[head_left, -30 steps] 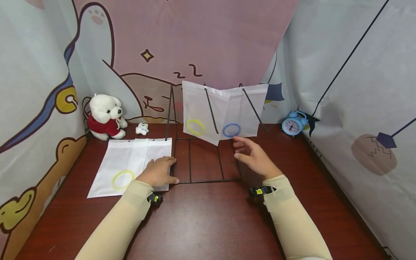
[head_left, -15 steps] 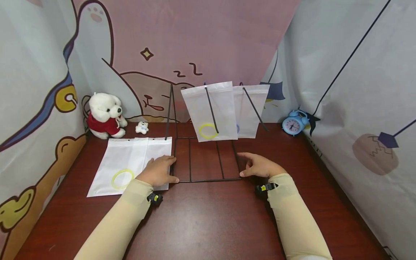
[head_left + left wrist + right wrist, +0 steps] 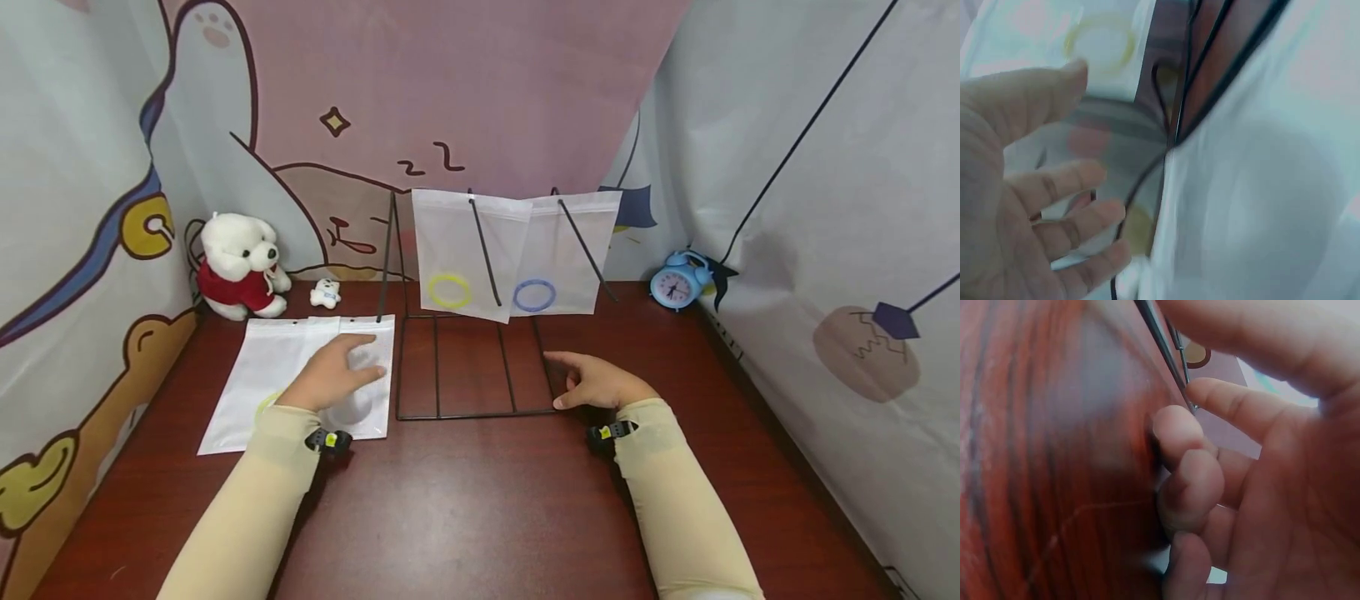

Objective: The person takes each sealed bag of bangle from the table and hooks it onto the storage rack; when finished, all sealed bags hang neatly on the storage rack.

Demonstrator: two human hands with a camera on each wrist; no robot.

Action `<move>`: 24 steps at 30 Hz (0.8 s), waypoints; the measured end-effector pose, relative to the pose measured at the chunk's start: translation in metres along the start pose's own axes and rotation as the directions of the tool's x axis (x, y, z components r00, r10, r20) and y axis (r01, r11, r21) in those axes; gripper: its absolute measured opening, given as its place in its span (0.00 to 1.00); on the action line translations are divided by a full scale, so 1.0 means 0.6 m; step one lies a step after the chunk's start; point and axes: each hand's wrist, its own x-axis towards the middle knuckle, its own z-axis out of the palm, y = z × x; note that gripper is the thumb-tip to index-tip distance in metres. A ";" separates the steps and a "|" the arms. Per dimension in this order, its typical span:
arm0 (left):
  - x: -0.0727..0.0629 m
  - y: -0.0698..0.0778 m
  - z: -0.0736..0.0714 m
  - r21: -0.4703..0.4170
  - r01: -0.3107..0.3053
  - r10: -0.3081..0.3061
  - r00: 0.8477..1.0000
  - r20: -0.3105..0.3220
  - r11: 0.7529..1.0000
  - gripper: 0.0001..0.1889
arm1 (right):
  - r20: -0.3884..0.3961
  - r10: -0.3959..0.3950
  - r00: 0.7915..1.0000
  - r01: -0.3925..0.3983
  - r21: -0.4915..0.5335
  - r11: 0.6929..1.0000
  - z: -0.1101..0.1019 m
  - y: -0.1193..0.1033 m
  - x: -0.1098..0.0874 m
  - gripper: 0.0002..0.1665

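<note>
Over the left of the table, my left hand [image 3: 326, 375] is spread above two overlapping white zip bags that lie flat. A yellow ring shows on the left bag [image 3: 262, 350], partly behind my sleeve; the other bag [image 3: 371, 425] reaches the rack's left side. My right hand [image 3: 600, 383] rests with thumb and index finger [image 3: 1225, 400] against the right rod of the black wire rack [image 3: 472, 416], other fingers curled underneath. Two white bags hang from the rack's prongs: one [image 3: 446, 242] with a yellow ring, one [image 3: 551, 258] with a blue ring.
A white plush bear [image 3: 236, 275] in red and a tiny white toy [image 3: 326, 293] sit at the back left. At the back right stands a blue alarm clock [image 3: 675, 282]. Printed cloth walls enclose the brown table [image 3: 480, 517]. The rack's left prong [image 3: 386, 258] juts forward bare.
My left hand has left the rack's left edge and moved left over the flat bags. My right hand has come down to the rack's right rod. The yellow-ring hanging bag has swung.
</note>
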 end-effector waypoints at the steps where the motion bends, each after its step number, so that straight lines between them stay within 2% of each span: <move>1: -0.001 -0.013 -0.010 -0.036 0.053 -0.054 0.998 -0.018 0.998 0.37 | 0.001 0.001 1.000 -0.001 -0.003 1.000 0.000 0.000 0.000 0.56; 3: -0.005 -0.037 -0.032 -0.094 0.157 -0.162 0.986 -0.050 0.983 0.38 | 0.002 0.004 1.000 -0.004 -0.004 1.000 0.001 -0.001 0.001 0.55; 5: -0.010 -0.059 -0.053 -0.118 0.243 -0.253 0.964 -0.079 0.963 0.40 | 0.002 0.011 1.000 -0.011 -0.004 1.000 0.001 0.000 0.001 0.55; 10: -0.026 -0.103 -0.092 -0.162 0.378 -0.396 0.913 -0.099 0.912 0.47 | -0.007 0.019 1.000 -0.019 -0.013 1.000 -0.001 0.002 0.003 0.54; 13: -0.036 -0.120 -0.106 -0.210 0.455 -0.483 0.869 -0.107 0.865 0.49 | -0.013 0.021 1.000 -0.021 -0.013 1.000 0.000 0.001 0.003 0.54; 16: -0.045 -0.138 -0.114 -0.239 0.507 -0.546 0.826 -0.141 0.828 0.48 | -0.017 0.027 0.999 -0.027 -0.013 1.000 0.001 -0.002 0.002 0.54; 18: -0.049 -0.147 -0.117 -0.240 0.530 -0.572 0.803 -0.166 0.813 0.48 | -0.019 0.031 0.999 -0.031 -0.014 0.999 0.001 -0.002 0.001 0.54; 22: -0.053 -0.158 -0.119 -0.200 0.576 -0.607 0.773 -0.183 0.793 0.47 | -0.021 0.039 0.999 -0.039 -0.017 0.999 0.003 -0.002 0.000 0.53; 24: -0.053 -0.160 -0.119 -0.178 0.595 -0.621 0.765 -0.174 0.783 0.47 | -0.021 0.039 0.999 -0.040 -0.020 0.999 0.003 -0.003 0.000 0.53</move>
